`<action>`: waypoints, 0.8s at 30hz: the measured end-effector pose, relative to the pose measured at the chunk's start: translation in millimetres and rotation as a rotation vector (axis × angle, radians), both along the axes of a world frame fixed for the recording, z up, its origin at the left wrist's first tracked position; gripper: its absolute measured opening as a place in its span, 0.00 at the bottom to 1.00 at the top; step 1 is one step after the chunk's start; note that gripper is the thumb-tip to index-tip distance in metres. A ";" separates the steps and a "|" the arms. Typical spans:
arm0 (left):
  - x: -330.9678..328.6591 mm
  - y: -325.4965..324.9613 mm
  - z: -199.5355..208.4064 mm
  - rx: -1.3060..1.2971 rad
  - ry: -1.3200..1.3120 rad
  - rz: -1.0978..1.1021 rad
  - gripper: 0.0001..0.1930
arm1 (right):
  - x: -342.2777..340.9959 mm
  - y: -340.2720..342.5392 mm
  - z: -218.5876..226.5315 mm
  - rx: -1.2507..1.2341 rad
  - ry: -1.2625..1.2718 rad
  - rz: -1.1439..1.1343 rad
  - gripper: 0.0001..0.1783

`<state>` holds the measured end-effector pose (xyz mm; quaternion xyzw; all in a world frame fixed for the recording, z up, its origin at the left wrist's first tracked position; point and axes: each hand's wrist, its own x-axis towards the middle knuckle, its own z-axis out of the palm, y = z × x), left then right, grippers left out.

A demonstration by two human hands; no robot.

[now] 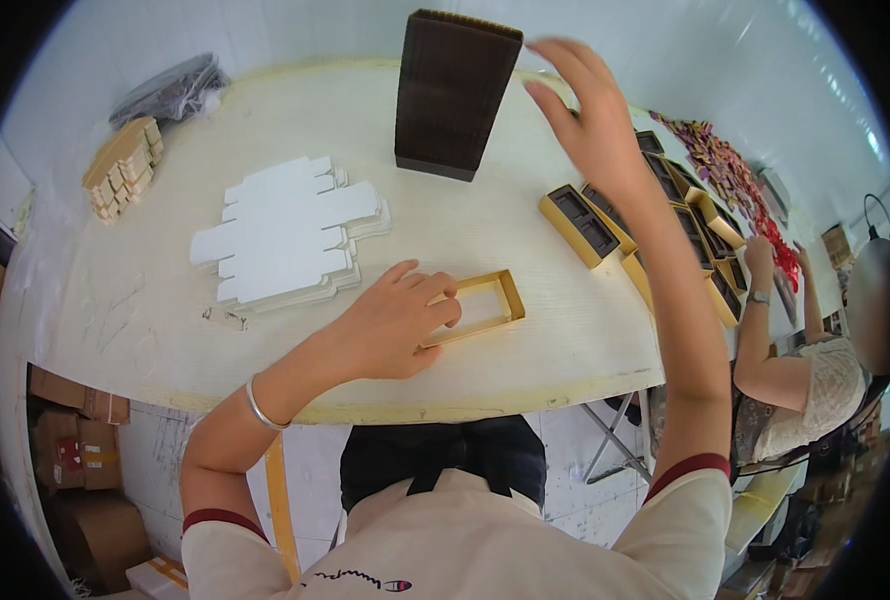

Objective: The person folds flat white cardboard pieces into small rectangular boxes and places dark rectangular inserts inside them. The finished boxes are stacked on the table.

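Observation:
Near the table's front edge lies a shallow gold box (511, 296) with a pale inside and nothing set in it. My left hand (395, 318) grips its left end, fingers curled over the rim. Toward the back stands a tall stack of dark brown trays (455, 95). Raised beside that stack's upper right edge is my right hand (587, 120), thumb and fingers apart, nothing between them. Left of the gold box lies a pile of white flat card blanks (290, 232) with tabbed edges.
Gold boxes with dark inserts (579, 226) cluster at the right. A co-worker's hands (762, 262) are among red wrapped pieces (787, 262) beyond them. At the far left sit stacked gold card pieces (125, 168) and a grey plastic bag (170, 90). Cardboard cartons (95, 445) stand below the table.

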<state>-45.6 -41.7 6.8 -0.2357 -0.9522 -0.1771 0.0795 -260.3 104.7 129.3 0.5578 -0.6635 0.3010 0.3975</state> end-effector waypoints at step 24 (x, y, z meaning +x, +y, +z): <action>4.7 -10.3 -4.7 0.388 -0.203 0.276 0.38 | 53.6 84.6 -18.3 -0.112 -1.474 0.256 0.21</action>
